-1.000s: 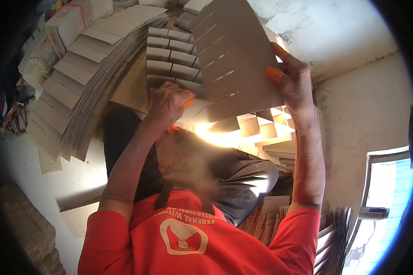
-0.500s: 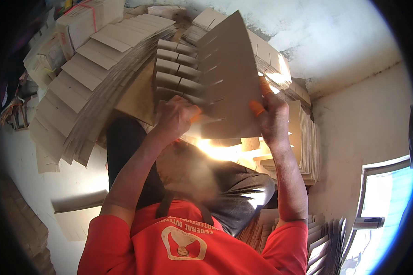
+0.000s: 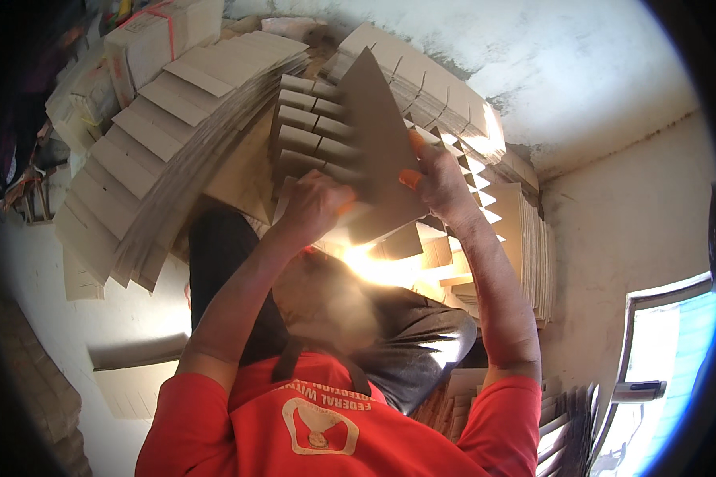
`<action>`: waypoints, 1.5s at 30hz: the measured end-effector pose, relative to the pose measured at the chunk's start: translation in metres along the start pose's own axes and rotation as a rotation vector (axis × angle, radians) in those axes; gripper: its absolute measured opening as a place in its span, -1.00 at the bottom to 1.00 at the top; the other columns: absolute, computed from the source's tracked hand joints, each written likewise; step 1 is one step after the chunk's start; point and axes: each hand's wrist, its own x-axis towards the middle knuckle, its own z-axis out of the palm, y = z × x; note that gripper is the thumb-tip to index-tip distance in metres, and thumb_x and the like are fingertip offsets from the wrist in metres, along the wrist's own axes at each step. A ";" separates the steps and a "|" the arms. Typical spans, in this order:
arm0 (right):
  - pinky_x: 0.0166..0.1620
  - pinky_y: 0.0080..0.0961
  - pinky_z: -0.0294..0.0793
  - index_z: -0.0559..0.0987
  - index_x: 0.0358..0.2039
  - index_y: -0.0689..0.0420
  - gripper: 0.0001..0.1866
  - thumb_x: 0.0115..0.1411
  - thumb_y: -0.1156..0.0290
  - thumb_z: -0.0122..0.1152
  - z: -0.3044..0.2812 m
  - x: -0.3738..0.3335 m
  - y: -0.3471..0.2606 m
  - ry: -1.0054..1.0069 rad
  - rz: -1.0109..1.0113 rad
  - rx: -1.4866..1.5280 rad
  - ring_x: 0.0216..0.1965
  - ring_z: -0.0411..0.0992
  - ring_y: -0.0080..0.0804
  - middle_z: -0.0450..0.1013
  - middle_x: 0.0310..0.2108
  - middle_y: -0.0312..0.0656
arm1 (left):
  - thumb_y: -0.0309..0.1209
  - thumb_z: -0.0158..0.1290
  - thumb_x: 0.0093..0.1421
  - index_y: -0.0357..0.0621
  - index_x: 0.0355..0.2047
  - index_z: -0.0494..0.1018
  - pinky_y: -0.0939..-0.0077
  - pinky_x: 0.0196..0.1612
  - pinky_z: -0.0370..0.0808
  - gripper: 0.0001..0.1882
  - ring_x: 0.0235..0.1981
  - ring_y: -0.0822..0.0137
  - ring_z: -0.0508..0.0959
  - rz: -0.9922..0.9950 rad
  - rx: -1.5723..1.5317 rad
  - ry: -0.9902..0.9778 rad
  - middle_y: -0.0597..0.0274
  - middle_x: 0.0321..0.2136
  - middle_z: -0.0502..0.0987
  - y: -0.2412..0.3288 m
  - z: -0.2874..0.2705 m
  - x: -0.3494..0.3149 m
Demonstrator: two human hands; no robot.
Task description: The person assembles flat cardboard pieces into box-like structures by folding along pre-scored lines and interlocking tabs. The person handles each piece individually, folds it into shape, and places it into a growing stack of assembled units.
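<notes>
Before me stands a cardboard partition [image 3: 298, 139] of slotted strips crossing into rows of cells. A flat cardboard sheet [image 3: 380, 151] rises on its right side, tilted, its lower edge toward me. My right hand [image 3: 447, 187], with orange covers on its thumb and a finger, pinches the sheet's right edge. At the partition's near end, my left hand [image 3: 318, 203] is closed on the cardboard, an orange cover showing on a fingertip. Which strip lies in its fingers is partly hidden. Behind the sheet, to the right, sunlit pointed cardboard edges [image 3: 473, 179] show.
A long fanned stack of cardboard sheets [image 3: 147, 139] curves along the left. Slotted cardboard strips [image 3: 422, 83] are piled at the back against the wall. More sheets [image 3: 529, 246] stand at right. A strapped carton [image 3: 163, 40] sits far left. My folded legs [image 3: 406, 334] are below.
My right hand has moved left with the sheet, which has turned more edge-on and lower. Pointed cardboard edges now show behind it. My left hand has shifted only slightly.
</notes>
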 end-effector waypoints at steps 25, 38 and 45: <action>-0.31 -0.17 0.50 0.32 0.11 0.32 -0.51 0.12 0.64 0.05 0.046 -0.030 0.003 0.233 -0.175 -0.107 -0.30 0.52 0.12 0.50 -0.34 0.15 | -0.60 0.12 -0.12 -0.12 -0.49 0.58 0.12 -0.31 0.47 -0.85 -0.41 0.00 0.53 -0.078 -0.049 -0.031 0.06 -0.56 0.55 0.016 -0.007 -0.003; -0.62 -0.50 0.43 0.43 0.07 0.27 -0.56 0.13 0.66 0.06 0.021 -0.032 -0.024 0.078 0.052 0.242 -0.52 0.52 -0.35 0.51 -0.39 -0.06 | -0.61 0.20 -0.08 -0.21 -0.42 0.62 0.12 -0.24 0.47 -0.84 -0.36 -0.04 0.53 -0.104 -0.012 -0.042 0.01 -0.49 0.58 0.005 -0.007 -0.007; -0.69 -0.53 0.41 0.49 -0.10 0.33 -0.73 0.16 0.61 0.05 0.031 -0.020 0.009 0.005 -0.081 0.036 -0.70 0.45 -0.43 0.50 -0.52 -0.10 | -0.63 0.07 -0.10 -0.10 -0.43 0.61 0.13 -0.30 0.49 -0.78 -0.37 0.00 0.56 -0.084 -0.027 -0.038 0.06 -0.51 0.58 0.015 0.000 0.000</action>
